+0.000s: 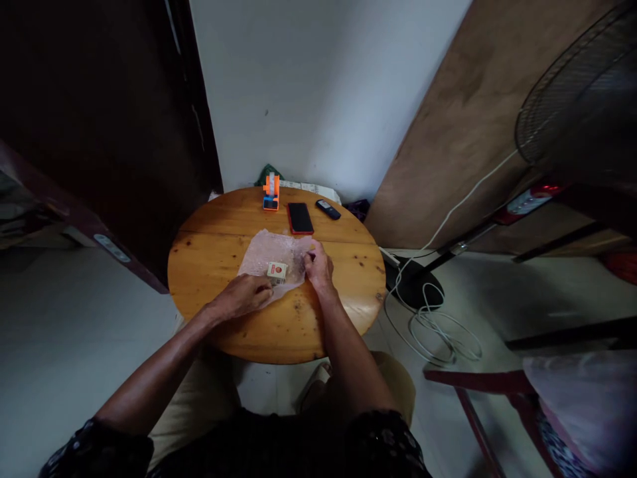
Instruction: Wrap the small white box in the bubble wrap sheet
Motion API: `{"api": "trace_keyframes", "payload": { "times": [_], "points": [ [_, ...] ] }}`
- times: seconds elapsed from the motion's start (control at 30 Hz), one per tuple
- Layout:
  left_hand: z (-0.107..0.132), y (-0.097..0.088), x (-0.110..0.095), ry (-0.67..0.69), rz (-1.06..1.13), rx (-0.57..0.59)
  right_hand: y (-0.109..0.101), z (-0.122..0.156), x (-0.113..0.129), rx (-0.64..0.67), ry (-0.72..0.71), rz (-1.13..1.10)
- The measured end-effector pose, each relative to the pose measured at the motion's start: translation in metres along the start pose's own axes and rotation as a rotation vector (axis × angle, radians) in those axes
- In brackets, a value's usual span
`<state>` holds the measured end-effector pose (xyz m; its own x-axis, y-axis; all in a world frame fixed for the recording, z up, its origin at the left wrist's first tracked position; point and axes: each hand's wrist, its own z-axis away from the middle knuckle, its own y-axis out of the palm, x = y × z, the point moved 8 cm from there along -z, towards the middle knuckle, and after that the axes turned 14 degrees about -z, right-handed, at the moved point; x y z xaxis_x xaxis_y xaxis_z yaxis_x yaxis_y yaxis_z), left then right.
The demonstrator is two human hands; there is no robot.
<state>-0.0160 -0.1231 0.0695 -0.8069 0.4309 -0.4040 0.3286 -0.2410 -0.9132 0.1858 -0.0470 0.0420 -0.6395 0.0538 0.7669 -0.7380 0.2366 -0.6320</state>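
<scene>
Indoors, both hands' fingers (261, 287) (312, 261) pinch bubblewrap (257, 253) on a wooden table (348, 272) beside a wall (308, 86).

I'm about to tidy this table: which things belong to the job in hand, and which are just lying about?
Job in hand:
translucent sheet, at left hand and right hand
small box on the sheet
tape dispenser, perhaps; untouched

Apparently lying about:
red-edged phone
dark handset

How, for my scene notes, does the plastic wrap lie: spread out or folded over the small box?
Mostly spread out: the plastic wrap lies across the table, and the small box on it shows uncovered.
</scene>
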Motion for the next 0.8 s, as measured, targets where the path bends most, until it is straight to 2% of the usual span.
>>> {"api": "trace_keyframes", "payload": {
  "times": [0.07, 0.13, 0.2, 0.33, 0.4, 0.47, 0.53, 0.6, 0.7, 0.8],
  "points": [
    [-0.01, -0.003, 0.009, -0.115, -0.084, -0.121, 0.0, -0.001, 0.0, -0.004, -0.011, -0.014],
    [-0.014, -0.004, 0.013, -0.165, -0.159, -0.257, -0.001, -0.002, 0.0, -0.011, -0.026, -0.035],
    [-0.013, 0.002, 0.014, -0.18, -0.197, -0.323, -0.002, -0.004, -0.001, -0.011, -0.027, -0.044],
    [-0.005, 0.021, 0.006, -0.177, -0.245, -0.271, -0.006, -0.006, 0.005, -0.001, -0.041, -0.026],
    [0.001, 0.028, -0.003, -0.16, -0.279, -0.235, -0.016, -0.001, 0.02, -0.059, -0.125, 0.013],
    [0.005, 0.033, -0.012, -0.139, -0.327, -0.205, -0.024, 0.013, 0.043, -0.097, -0.272, 0.052],
    [0.006, 0.037, -0.019, -0.138, -0.36, -0.18, -0.02, 0.032, 0.07, 0.004, -0.446, 0.052],
    [0.007, 0.039, -0.022, -0.159, -0.361, -0.173, -0.003, 0.052, 0.091, 0.216, -0.572, 0.082],
    [0.009, 0.042, -0.022, -0.196, -0.346, -0.161, 0.017, 0.068, 0.096, 0.394, -0.565, 0.194],
    [0.009, 0.043, -0.023, -0.188, -0.347, -0.124, 0.025, 0.066, 0.086, 0.437, -0.504, 0.209]
  ]
}}
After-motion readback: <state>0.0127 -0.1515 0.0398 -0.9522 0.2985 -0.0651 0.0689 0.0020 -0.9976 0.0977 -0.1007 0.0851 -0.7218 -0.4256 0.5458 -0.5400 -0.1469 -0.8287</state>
